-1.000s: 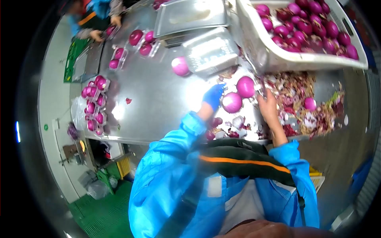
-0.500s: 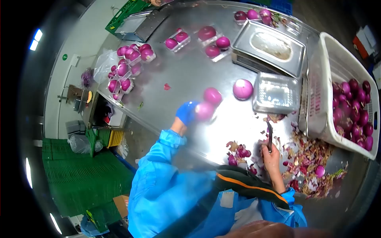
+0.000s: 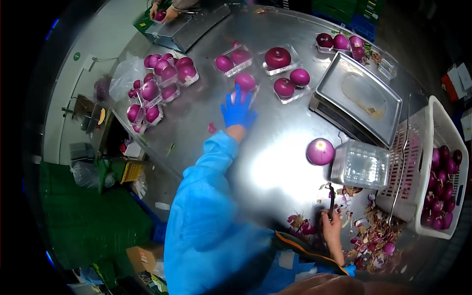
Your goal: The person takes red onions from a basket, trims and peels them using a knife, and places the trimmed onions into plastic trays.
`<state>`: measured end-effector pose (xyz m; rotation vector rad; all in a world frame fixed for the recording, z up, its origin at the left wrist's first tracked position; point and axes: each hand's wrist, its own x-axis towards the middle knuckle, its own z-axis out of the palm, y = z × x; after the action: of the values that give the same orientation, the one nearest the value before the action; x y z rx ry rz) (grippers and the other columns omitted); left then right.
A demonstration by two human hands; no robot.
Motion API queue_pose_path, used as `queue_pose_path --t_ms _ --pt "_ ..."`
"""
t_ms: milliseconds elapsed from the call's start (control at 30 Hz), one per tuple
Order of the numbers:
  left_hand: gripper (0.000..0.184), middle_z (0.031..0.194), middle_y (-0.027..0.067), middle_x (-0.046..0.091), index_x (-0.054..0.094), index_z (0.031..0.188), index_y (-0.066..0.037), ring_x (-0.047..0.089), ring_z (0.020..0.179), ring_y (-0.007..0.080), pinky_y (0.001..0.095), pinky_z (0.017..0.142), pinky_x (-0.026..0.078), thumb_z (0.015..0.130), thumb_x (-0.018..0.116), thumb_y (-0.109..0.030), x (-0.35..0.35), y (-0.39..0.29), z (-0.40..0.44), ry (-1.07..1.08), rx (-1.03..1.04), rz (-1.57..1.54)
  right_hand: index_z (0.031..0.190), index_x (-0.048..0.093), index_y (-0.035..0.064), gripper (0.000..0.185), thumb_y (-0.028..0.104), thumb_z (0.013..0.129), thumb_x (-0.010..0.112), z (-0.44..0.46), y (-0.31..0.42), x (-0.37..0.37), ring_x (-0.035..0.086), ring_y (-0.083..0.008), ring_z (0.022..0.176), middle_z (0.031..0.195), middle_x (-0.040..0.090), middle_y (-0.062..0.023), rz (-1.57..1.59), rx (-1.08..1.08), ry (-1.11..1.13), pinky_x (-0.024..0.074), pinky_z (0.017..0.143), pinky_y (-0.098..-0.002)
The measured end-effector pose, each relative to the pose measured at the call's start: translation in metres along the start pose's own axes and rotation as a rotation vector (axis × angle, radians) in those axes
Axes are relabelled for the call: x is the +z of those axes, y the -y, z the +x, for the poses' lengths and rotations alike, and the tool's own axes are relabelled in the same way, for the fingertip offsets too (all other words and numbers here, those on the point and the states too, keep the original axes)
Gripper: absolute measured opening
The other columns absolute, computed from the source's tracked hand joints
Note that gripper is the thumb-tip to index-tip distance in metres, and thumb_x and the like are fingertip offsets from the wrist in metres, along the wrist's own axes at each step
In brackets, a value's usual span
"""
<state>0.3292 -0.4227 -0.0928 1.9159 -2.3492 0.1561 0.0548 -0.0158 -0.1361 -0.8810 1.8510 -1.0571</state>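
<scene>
Clear plastic bag (image 3: 125,81) lies at worktop (image 3: 187,118) L end; yellow crate (image 3: 132,172) sits lower, cardboard box (image 3: 142,258) btm L of view. Sm green sign (image 3: 76,56) is on pale wall (image 3: 61,93); green crates (image 3: 335,9) are past far edge, top R.

Table (image 3: 278,169) smooth metal, v. shiny; scale (image 3: 361,91) metal, duller; trays (image 3: 361,164) clear glossy plastic; crate (image 3: 417,157) matt plastic; onions (image 3: 320,151) glossy; sleeve (image 3: 200,196) blurry, prob. smooth cloth.
</scene>
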Motion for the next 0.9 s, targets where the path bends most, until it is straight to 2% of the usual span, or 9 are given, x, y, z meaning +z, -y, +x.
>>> queue_pose_path --t_ms 333,500,600,633,700,733,800,833,900 --pt "0.063 0.163 0.0011 0.005 0.033 0.148 -0.041 0.024 0.142 0.0413 0.0689 0.105 0.030 0.092 0.057 -0.025 0.071 0.048 0.156 -0.101 -0.127 -0.090 0.095 0.063 0.0004 0.010 0.008 0.092 0.057 0.018 0.042 0.012 0.049 -0.0069 0.067 0.075 0.059 0.0008 -0.055 0.101 -0.045 0.0411 0.061 -0.0239" --pt "0.075 0.163 0.0069 0.005 0.029 0.152 -0.026 0.021 0.143 0.0429 0.0669 0.105 0.031 0.088 0.065 -0.044 0.028 0.023 0.211 0.034 -0.286 -0.075 0.097 0.064 -0.0002 0.012 0.009 0.092 0.059 0.020 0.051 0.013 0.051 -0.0085 0.069 0.076 0.060 -0.0010 -0.010 0.138 -0.053 0.0423 0.063 -0.0243" --pt "0.073 0.160 0.0118 0.018 0.032 0.151 -0.017 0.026 0.143 0.0368 0.0588 0.108 0.032 0.089 0.065 -0.038 0.020 -0.024 0.210 -0.378 0.036 -0.251 0.099 0.064 0.0004 0.014 0.012 0.092 0.060 0.020 0.040 0.008 0.053 -0.0087 0.070 0.077 0.063 -0.0018 -0.143 0.075 -0.040 0.0440 0.064 -0.0255" --pt "0.061 0.148 0.0168 0.041 0.042 0.144 -0.007 0.042 0.134 0.0340 0.0474 0.108 0.037 0.091 0.065 -0.028 0.012 -0.049 0.198 -0.688 0.375 -0.528 0.099 0.065 0.0005 0.014 0.012 0.092 0.060 0.019 0.027 0.007 0.053 -0.0089 0.071 0.078 0.063 -0.0021 -0.221 0.012 -0.046 0.0445 0.064 -0.0260" --pt "0.047 0.133 0.0182 0.056 0.051 0.135 -0.002 0.054 0.123 0.0353 0.0408 0.104 0.042 0.093 0.062 -0.020 -0.025 -0.113 0.130 -0.187 0.484 -1.196 0.101 0.065 0.0008 0.015 0.012 0.092 0.060 0.011 0.008 0.007 0.055 -0.0096 0.073 0.080 0.065 -0.0030 -0.293 -0.059 -0.061 0.0458 0.066 -0.0271" --pt "0.042 0.128 0.0170 0.060 0.055 0.132 -0.002 0.058 0.118 0.0335 0.0391 0.102 0.044 0.092 0.061 -0.016 -0.038 -0.145 0.082 -0.106 0.580 -1.291 0.102 0.065 0.0011 0.016 0.012 0.092 0.060 0.008 0.008 0.006 0.056 -0.0102 0.074 0.081 0.065 -0.0035 -0.288 -0.070 -0.068 0.0464 0.066 -0.0278" --pt "0.043 0.122 0.0157 0.063 0.056 0.131 -0.005 0.062 0.110 0.0302 0.0388 0.093 0.049 0.090 0.061 -0.014 -0.074 -0.195 0.003 -0.113 1.130 -1.182 0.104 0.065 0.0004 0.018 0.013 0.092 0.061 0.000 0.020 0.002 0.057 -0.0118 0.075 0.081 0.066 -0.0063 -0.197 -0.014 -0.076 0.0467 0.067 -0.0287" --pt "0.045 0.116 0.0154 0.064 0.055 0.133 -0.007 0.063 0.102 0.0319 0.0416 0.086 0.051 0.091 0.062 -0.023 -0.060 -0.216 -0.036 0.132 1.158 -0.997 0.104 0.065 0.0002 0.019 0.014 0.092 0.061 -0.003 0.029 0.000 0.057 -0.0120 0.075 0.081 0.066 -0.0072 -0.171 -0.007 -0.081 0.0468 0.067 -0.0289" --pt "0.049 0.096 0.0139 0.066 0.053 0.131 -0.010 0.063 0.088 0.0365 0.0456 0.080 0.050 0.091 0.062 -0.036 -0.098 -0.246 -0.096 0.275 1.256 -0.862 0.105 0.065 0.0001 0.021 0.016 0.092 0.062 -0.011 0.032 -0.005 0.056 -0.0122 0.072 0.079 0.064 -0.0090 -0.132 -0.015 -0.103 0.0465 0.065 -0.0297"
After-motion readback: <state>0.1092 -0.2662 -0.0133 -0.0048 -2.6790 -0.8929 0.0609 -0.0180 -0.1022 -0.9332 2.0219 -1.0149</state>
